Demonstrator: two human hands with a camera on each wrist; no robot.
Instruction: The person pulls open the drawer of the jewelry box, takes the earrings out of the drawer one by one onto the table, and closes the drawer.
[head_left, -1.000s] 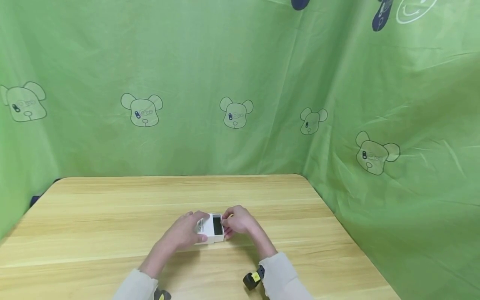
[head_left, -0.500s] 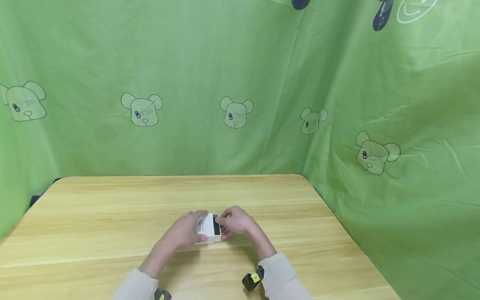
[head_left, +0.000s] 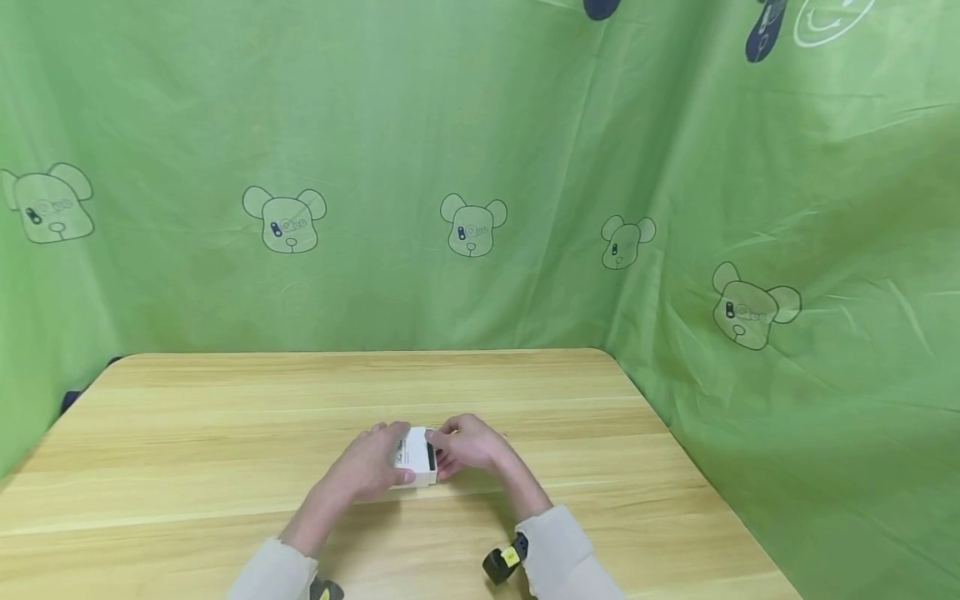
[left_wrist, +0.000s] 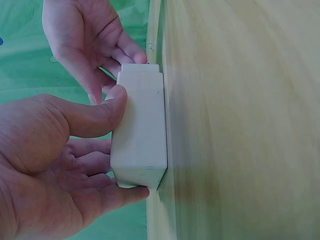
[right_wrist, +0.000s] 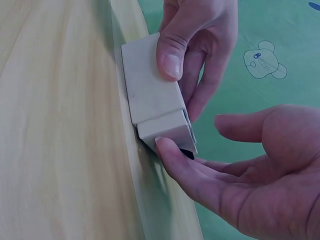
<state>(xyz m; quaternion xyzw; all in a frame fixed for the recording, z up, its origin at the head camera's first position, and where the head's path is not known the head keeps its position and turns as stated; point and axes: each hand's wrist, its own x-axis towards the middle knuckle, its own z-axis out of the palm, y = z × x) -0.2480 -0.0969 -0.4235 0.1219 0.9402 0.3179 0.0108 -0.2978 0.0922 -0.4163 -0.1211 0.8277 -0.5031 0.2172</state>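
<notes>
A small white drawer-style box (head_left: pixel 412 454) with dark lettering on top lies on the wooden table. My left hand (head_left: pixel 367 462) grips its outer sleeve (right_wrist: pixel 150 85), thumb on the near side and fingers around the far side. The inner tray (right_wrist: pixel 167 127) sticks out a little at the right end, and a narrow dark strip of its inside shows in the head view. My right hand (head_left: pixel 471 442) presses fingertips against the tray's end; its thumb stands apart from the box in the right wrist view. A small black tab (right_wrist: pixel 188 154) peeks out at that end.
The wooden table (head_left: pixel 225 400) extends around the hands, with its back edge before a green curtain (head_left: pixel 375 125) printed with bear heads. Another curtain side runs along the right. A black wrist strap device (head_left: pixel 504 562) sits by the right sleeve.
My right hand has moved left, and the inner tray has slid further into the sleeve, so less of the dark inside shows. My left hand stays nearly still on the box.
</notes>
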